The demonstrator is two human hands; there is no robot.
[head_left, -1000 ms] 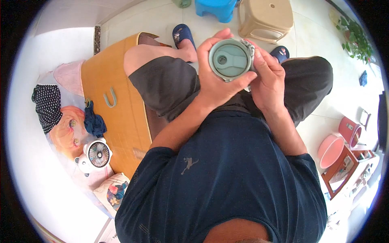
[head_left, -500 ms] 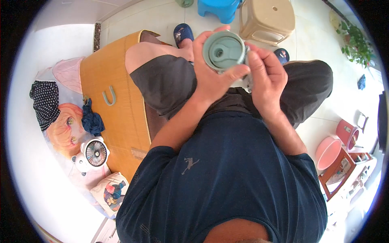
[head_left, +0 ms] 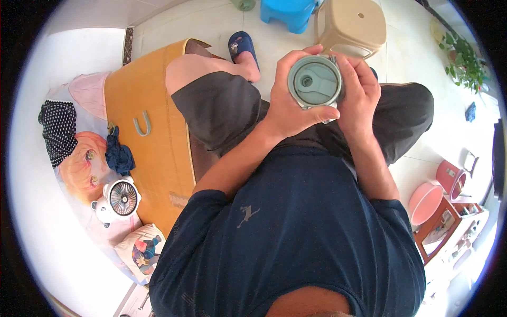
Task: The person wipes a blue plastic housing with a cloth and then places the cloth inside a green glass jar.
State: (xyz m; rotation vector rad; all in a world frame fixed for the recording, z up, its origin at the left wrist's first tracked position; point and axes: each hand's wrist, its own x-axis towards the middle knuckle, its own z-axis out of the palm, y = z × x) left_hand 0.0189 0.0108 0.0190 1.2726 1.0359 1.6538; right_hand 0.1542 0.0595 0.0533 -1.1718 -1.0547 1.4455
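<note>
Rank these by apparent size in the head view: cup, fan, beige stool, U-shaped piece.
1. Beige stool, even partly hidden
2. Cup and fan: too alike to rank; the cup seems nearer the camera
3. U-shaped piece

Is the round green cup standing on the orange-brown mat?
No, the left hand grips the green cup, with the right hand against its side.

Premises found to be a home, a lived-in room. Evidence I note from my seat: a mat-covered bed or couch (head_left: 158,158) bearing a small animal-shaped fan (head_left: 124,198) and a printed cushion (head_left: 140,252); a house slipper (head_left: 240,43) on my foot; plastic stools (head_left: 351,24) on a tiled floor (head_left: 406,39); a pink basin (head_left: 426,203); a leafy plant (head_left: 465,66).
</note>
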